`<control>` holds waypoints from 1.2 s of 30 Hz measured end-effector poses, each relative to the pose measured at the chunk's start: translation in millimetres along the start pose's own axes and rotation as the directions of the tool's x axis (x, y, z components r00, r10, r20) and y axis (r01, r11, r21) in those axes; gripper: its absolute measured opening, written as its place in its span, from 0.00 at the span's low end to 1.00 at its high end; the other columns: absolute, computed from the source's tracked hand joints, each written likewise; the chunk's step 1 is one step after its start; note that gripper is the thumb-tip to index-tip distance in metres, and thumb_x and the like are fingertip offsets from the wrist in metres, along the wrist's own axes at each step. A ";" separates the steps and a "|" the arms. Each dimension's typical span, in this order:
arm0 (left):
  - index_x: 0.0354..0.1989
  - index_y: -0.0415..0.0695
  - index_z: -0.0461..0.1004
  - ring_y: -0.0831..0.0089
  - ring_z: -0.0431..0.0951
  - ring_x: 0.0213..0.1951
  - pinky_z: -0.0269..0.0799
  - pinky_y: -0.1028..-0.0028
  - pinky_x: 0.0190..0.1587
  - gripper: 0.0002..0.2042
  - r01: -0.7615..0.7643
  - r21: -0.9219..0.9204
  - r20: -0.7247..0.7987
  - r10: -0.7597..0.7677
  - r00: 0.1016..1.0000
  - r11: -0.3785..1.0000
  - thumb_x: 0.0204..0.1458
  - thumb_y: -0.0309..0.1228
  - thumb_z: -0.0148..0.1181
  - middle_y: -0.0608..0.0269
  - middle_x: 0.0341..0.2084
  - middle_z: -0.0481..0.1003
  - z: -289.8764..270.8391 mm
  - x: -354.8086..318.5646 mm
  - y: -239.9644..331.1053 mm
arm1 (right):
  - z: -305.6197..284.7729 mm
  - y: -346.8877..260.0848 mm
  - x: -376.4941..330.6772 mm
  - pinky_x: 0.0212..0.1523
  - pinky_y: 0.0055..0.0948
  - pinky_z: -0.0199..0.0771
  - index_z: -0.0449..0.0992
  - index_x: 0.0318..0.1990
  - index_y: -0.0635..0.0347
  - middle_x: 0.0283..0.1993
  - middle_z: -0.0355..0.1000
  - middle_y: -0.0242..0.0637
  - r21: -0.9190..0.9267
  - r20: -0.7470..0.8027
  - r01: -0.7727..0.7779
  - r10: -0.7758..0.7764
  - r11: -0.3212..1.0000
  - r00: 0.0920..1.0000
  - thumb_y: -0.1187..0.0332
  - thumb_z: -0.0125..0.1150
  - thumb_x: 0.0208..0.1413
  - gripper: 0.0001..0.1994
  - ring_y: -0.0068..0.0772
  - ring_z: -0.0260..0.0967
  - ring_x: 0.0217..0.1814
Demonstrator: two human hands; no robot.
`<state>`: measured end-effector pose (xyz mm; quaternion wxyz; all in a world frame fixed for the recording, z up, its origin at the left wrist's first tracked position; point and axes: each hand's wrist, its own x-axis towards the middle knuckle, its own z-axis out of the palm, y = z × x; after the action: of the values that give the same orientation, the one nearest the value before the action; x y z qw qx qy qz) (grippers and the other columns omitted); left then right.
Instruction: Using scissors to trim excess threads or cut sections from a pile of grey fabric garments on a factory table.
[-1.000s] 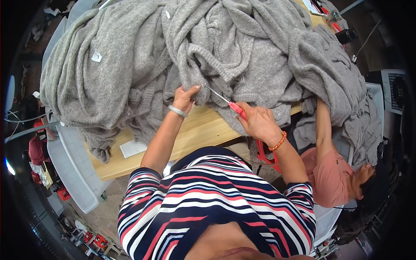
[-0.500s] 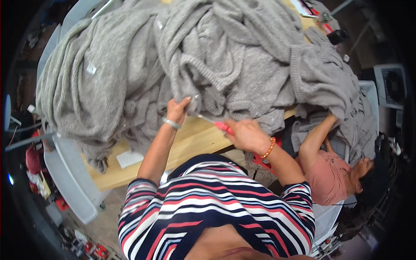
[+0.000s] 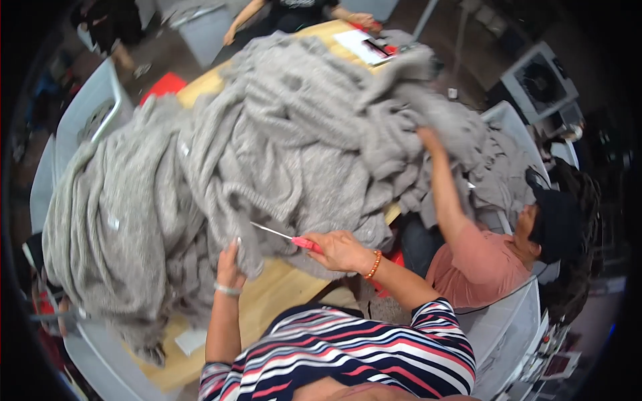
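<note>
A big heap of grey knit garments (image 3: pixel 287 127) covers most of the wooden table (image 3: pixel 277 294) before me. Fingers pinched at the heap's near side, my left hand (image 3: pixel 230 271) grips a fold of a grey knit garment (image 3: pixel 249 252). To its right, my right hand (image 3: pixel 340 252) is closed round the handle of a slim tool with a pink-red grip (image 3: pixel 306 244) and a thin metal shaft. The shaft points left, over the knit close to my left hand. Its tip is too fine to tell its kind.
At my right a person in a pink top (image 3: pixel 478 267) reaches an arm into the garments. Another person in black (image 3: pixel 301 13) sits across the table. Grey bins (image 3: pixel 110 361) stand beside it. White paper (image 3: pixel 192 341) lies near the front edge; a white sheet (image 3: pixel 361 45) lies at the far end.
The view has shifted, showing more of the table's far end. Both my hands remain near the same garment part, and the tool's shaft shows more clearly. The neighbour's arm now reaches farther onto the heap.
</note>
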<state>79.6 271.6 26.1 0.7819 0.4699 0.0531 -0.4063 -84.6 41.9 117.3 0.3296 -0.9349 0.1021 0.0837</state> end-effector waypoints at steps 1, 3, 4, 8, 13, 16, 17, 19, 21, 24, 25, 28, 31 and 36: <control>0.49 0.36 0.69 0.68 0.78 0.40 0.75 0.69 0.42 0.15 -0.026 0.054 0.036 0.024 0.999 0.998 0.55 0.30 0.56 0.58 0.40 0.76 6.7 -2.7 7.8 | -4.5 4.0 -0.1 0.41 0.47 0.72 0.68 0.51 0.50 0.31 0.75 0.47 0.006 -0.043 -0.027 0.027 1.000 0.999 0.57 0.54 0.56 0.16 0.54 0.74 0.37; 0.46 0.34 0.71 0.71 0.77 0.38 0.74 0.70 0.40 0.17 -0.075 0.206 0.113 0.052 0.992 0.976 0.49 0.27 0.63 0.58 0.38 0.76 5.2 -1.5 14.1 | -15.1 10.2 -4.9 0.41 0.47 0.72 0.68 0.51 0.50 0.31 0.75 0.46 -0.022 -0.113 -0.085 0.082 0.996 0.990 0.58 0.54 0.56 0.16 0.54 0.74 0.38; 0.46 0.33 0.71 0.70 0.77 0.37 0.74 0.70 0.40 0.19 0.011 0.385 0.067 -0.040 0.997 0.923 0.46 0.25 0.65 0.57 0.39 0.75 0.4 3.4 13.7 | -18.2 14.4 -6.9 0.42 0.47 0.72 0.68 0.51 0.50 0.32 0.75 0.46 -0.029 -0.135 -0.119 0.114 0.992 0.984 0.58 0.54 0.56 0.17 0.53 0.74 0.39; 0.50 0.29 0.68 0.68 0.76 0.39 0.74 0.69 0.41 0.24 0.126 0.597 -0.071 -0.105 0.992 0.792 0.42 0.24 0.67 0.53 0.41 0.74 -68.5 20.5 -20.1 | -11.6 27.9 -3.4 0.40 0.48 0.72 0.67 0.52 0.49 0.32 0.75 0.46 0.060 -0.164 -0.099 0.107 0.993 0.981 0.57 0.55 0.55 0.18 0.54 0.73 0.37; 0.53 0.32 0.68 0.66 0.75 0.43 0.72 0.69 0.44 0.21 -0.352 0.240 0.030 0.355 0.934 0.905 0.50 0.22 0.60 0.53 0.43 0.74 24.6 0.8 39.6 | 4.7 42.6 -13.5 0.44 0.50 0.69 0.67 0.52 0.51 0.34 0.74 0.51 0.022 -0.127 -0.118 0.120 0.993 0.985 0.57 0.55 0.55 0.19 0.57 0.72 0.40; 0.44 0.33 0.73 0.67 0.76 0.38 0.72 0.70 0.42 0.13 -0.535 0.564 0.201 0.523 0.828 0.630 0.51 0.25 0.60 0.58 0.39 0.76 26.5 54.8 42.5 | -5.5 40.9 -27.0 0.46 0.48 0.68 0.68 0.49 0.54 0.36 0.74 0.51 0.077 -0.116 -0.205 0.213 0.976 0.970 0.61 0.56 0.53 0.17 0.56 0.72 0.43; 0.41 0.34 0.74 0.67 0.76 0.36 0.72 0.70 0.42 0.11 -0.571 0.614 0.291 0.517 0.805 0.545 0.51 0.26 0.60 0.60 0.37 0.77 42.9 63.0 40.5 | -1.8 46.6 -29.7 0.45 0.48 0.68 0.68 0.48 0.54 0.36 0.74 0.51 0.090 -0.153 -0.178 0.190 0.980 0.970 0.61 0.57 0.52 0.17 0.56 0.72 0.42; 0.32 0.36 0.76 0.60 0.77 0.27 0.73 0.67 0.33 0.11 -0.691 0.701 0.556 0.471 0.685 0.178 0.46 0.31 0.66 0.52 0.26 0.78 44.7 93.6 32.5 | 3.7 47.2 -25.6 0.44 0.49 0.69 0.68 0.48 0.55 0.36 0.74 0.51 0.090 -0.182 -0.123 0.138 0.988 0.973 0.60 0.56 0.53 0.17 0.56 0.72 0.41; 0.30 0.38 0.77 0.50 0.78 0.28 0.73 0.61 0.31 0.15 -0.621 0.739 0.671 0.212 0.710 -0.262 0.44 0.39 0.66 0.47 0.25 0.77 48.3 112.4 15.9 | 3.0 51.2 -29.2 0.43 0.49 0.69 0.68 0.48 0.55 0.36 0.74 0.51 0.103 -0.192 -0.156 0.173 0.982 0.966 0.60 0.56 0.53 0.16 0.56 0.72 0.41; 0.31 0.39 0.78 0.43 0.76 0.28 0.72 0.56 0.30 0.16 -0.572 0.667 0.718 0.209 0.663 -0.476 0.45 0.41 0.64 0.46 0.26 0.77 47.9 118.8 1.3 | 2.8 59.1 -35.7 0.44 0.49 0.69 0.68 0.48 0.56 0.37 0.74 0.52 0.115 -0.211 -0.202 0.222 0.973 0.952 0.59 0.55 0.53 0.17 0.56 0.72 0.42; 0.31 0.39 0.78 0.43 0.76 0.28 0.72 0.56 0.30 0.16 -0.573 0.665 0.720 0.210 0.661 -0.478 0.45 0.41 0.64 0.46 0.26 0.77 47.1 120.5 4.5 | 2.9 62.3 -36.3 0.44 0.49 0.69 0.68 0.49 0.56 0.37 0.74 0.52 0.114 -0.224 -0.219 0.240 0.969 0.944 0.59 0.55 0.54 0.18 0.57 0.72 0.42; 0.36 0.35 0.75 0.55 0.79 0.35 0.73 0.63 0.39 0.15 -0.731 0.657 0.727 0.410 0.551 -0.184 0.46 0.34 0.66 0.48 0.33 0.78 47.1 109.0 24.5 | 7.2 69.1 -38.5 0.41 0.47 0.71 0.69 0.53 0.53 0.34 0.75 0.50 0.091 -0.271 -0.220 0.237 0.971 0.933 0.56 0.55 0.55 0.20 0.55 0.73 0.40; 0.42 0.34 0.73 0.64 0.78 0.39 0.71 0.67 0.43 0.18 -0.505 0.747 0.326 0.423 0.845 0.433 0.46 0.31 0.67 0.54 0.38 0.77 79.8 47.2 52.0 | 6.1 73.5 -39.8 0.40 0.47 0.71 0.69 0.51 0.53 0.33 0.75 0.51 0.116 -0.270 -0.239 0.262 0.964 0.927 0.56 0.55 0.55 0.19 0.56 0.73 0.39; 0.59 0.34 0.60 0.67 0.75 0.46 0.70 0.68 0.48 0.32 -0.326 0.485 0.270 0.216 0.938 0.812 0.42 0.22 0.66 0.56 0.45 0.74 29.8 -72.8 83.2 | -0.2 67.4 -30.3 0.39 0.49 0.71 0.68 0.50 0.57 0.35 0.75 0.51 0.053 -0.340 -0.242 0.245 0.969 0.908 0.57 0.56 0.54 0.20 0.58 0.72 0.38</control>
<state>79.3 310.0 133.9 0.6759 0.6233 -0.2068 -0.3345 -130.4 -5.5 83.9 0.2982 -0.9133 0.2743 -0.0410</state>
